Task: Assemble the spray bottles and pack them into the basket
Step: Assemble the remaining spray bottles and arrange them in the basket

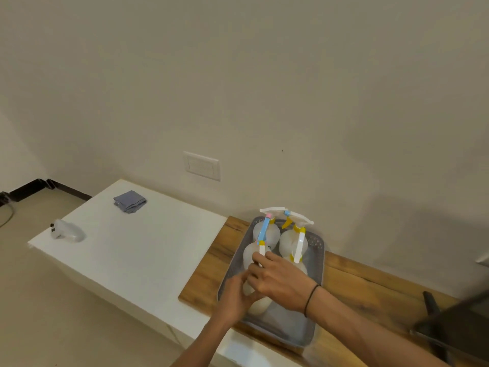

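A grey perforated basket (318,250) sits on a wooden board and holds several translucent white spray bottles with blue, yellow and white spray heads. Two bottles (292,241) stand at the far end of the basket. Over the near half, my left hand (235,298) grips the body of the nearest bottle (260,305), low in the basket. My right hand (277,279) lies over that bottle's top, fingers curled round its neck and white trigger. The hands hide most of this bottle.
The wooden board (370,284) lies on a white table (137,250) against the wall. A folded grey cloth (129,201) and a clear plastic object (67,230) lie on the table at the left. A dark object (455,324) juts in at the lower right.
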